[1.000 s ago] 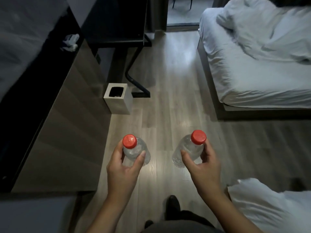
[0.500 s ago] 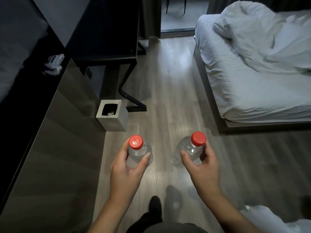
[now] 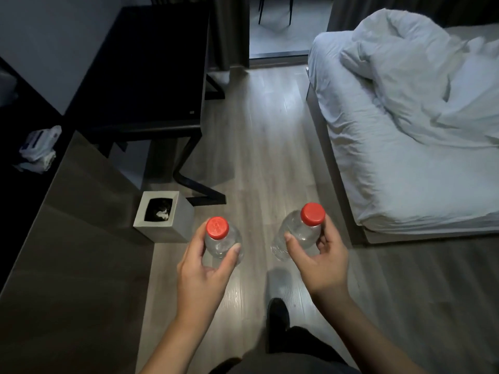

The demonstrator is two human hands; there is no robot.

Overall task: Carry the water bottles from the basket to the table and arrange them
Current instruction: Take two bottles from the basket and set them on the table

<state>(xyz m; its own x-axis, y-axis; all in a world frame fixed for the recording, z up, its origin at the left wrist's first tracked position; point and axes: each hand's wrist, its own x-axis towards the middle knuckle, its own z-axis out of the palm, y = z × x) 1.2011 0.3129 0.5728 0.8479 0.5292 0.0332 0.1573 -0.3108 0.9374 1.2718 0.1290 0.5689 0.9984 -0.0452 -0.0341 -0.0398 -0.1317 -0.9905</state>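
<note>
We hold one red-capped bottle [image 3: 221,242] clamped in the left grip [image 3: 204,268], another red-capped bottle [image 3: 298,233] in the right grip [image 3: 318,261], above the floor [image 3: 264,125]. The dark worktop [image 3: 151,66] is ahead-left; placement and arranging remain. No basket is visible.

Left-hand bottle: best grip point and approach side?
Grip the left bottle on its clear shoulder just under the red cap, coming from the side nearest the person. It stands upright, cap up, and the left hand already wraps it there, thumb on one side and fingers opposite. The round body suits a wrap.
</note>
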